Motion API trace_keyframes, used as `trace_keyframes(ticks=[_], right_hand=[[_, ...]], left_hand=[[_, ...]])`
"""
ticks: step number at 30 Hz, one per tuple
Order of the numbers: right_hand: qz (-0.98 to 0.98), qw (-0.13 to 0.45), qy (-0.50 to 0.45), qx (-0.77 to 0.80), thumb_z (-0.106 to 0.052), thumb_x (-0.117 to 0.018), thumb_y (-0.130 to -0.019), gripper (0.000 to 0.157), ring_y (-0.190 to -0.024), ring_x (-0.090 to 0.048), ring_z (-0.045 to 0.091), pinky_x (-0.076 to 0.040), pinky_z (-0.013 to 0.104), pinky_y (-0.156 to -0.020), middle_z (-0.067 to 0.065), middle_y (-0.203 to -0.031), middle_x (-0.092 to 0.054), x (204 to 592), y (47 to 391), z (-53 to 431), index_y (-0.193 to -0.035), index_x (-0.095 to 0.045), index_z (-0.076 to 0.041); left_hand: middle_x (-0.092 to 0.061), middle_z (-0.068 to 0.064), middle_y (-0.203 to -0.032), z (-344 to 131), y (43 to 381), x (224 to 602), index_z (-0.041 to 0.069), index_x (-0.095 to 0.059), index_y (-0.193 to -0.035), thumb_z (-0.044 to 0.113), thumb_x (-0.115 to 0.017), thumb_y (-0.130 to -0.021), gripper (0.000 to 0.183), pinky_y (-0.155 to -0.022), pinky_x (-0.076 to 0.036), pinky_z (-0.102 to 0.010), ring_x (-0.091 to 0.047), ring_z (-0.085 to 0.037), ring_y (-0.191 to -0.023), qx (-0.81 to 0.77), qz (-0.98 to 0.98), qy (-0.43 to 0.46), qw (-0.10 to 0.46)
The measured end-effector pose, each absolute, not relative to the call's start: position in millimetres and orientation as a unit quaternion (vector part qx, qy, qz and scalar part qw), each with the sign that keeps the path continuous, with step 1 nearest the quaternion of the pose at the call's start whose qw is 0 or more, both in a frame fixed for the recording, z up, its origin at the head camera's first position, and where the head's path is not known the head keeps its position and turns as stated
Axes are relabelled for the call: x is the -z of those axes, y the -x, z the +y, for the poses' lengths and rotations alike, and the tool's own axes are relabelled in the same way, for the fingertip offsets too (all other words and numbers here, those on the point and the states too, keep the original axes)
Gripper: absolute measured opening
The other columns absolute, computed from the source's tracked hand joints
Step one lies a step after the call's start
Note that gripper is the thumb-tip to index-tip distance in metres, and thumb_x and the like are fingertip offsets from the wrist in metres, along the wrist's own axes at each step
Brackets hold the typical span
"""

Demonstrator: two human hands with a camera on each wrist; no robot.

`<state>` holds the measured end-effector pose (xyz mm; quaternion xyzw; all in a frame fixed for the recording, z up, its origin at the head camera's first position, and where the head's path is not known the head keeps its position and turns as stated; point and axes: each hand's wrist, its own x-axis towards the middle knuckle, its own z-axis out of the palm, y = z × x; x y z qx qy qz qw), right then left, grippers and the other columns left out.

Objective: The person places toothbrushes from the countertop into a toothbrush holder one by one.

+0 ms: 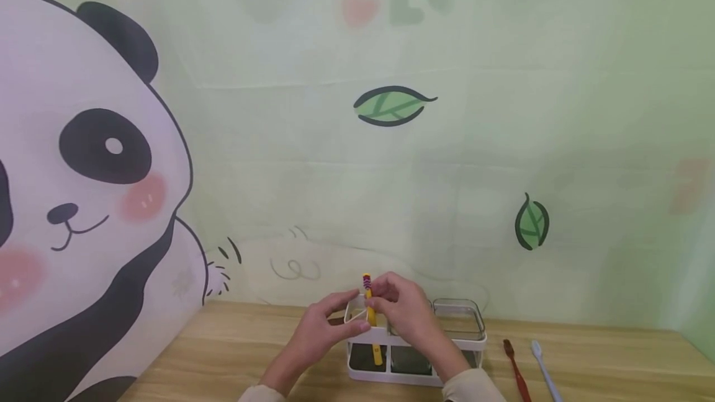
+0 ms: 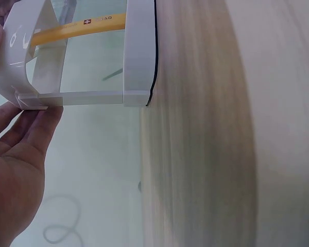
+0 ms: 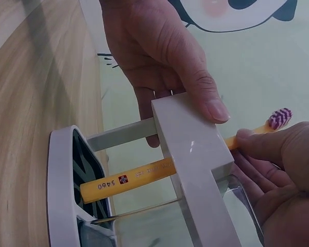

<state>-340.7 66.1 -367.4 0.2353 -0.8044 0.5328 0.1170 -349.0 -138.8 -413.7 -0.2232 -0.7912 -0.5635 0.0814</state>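
Note:
A white toothbrush holder [image 1: 402, 379] stands on the table, with an upper frame and a dark-lined base tray. My right hand [image 1: 410, 309] pinches a yellow toothbrush [image 3: 129, 180] between thumb and fingers, just below its purple-and-white bristles. The brush runs down through the holder's left slot, its handle end at the base tray; whether it touches the bottom I cannot tell. My left hand [image 1: 315, 330] holds the left end of the upper frame [image 3: 195, 144], thumb at the front and fingers behind, as the right wrist view shows.
A clear cup [image 1: 458, 322] sits in the holder's right slot; another in the middle is largely hidden by my right hand. Right of the holder lie a dark red toothbrush [image 1: 516, 372] and a light blue toothbrush [image 1: 546, 371]. A green panda-print backdrop [image 1: 313, 141] rises behind the table.

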Motion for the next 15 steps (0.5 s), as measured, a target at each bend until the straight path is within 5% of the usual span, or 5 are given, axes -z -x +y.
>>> trace_keyframes(ticks=[15], right_hand=[[-0.833,0.159,-0.228,-0.478,-0.002,-0.078,-0.096,0.017,-0.095,-0.072,0.021,-0.063,0.045,-0.089,0.001,-0.101,-0.076,368.5,341.1,66.0,-0.111,-0.073,-0.007]], left_hand=[[-0.057,-0.020,-0.151,-138.6,349.9,413.9,0.000,-0.059,-0.149,0.027,-0.085,-0.093,0.067,-0.107,-0.055,-0.046,-0.054,-0.038,-0.138,0.575,-0.782,0.226,0.080]])
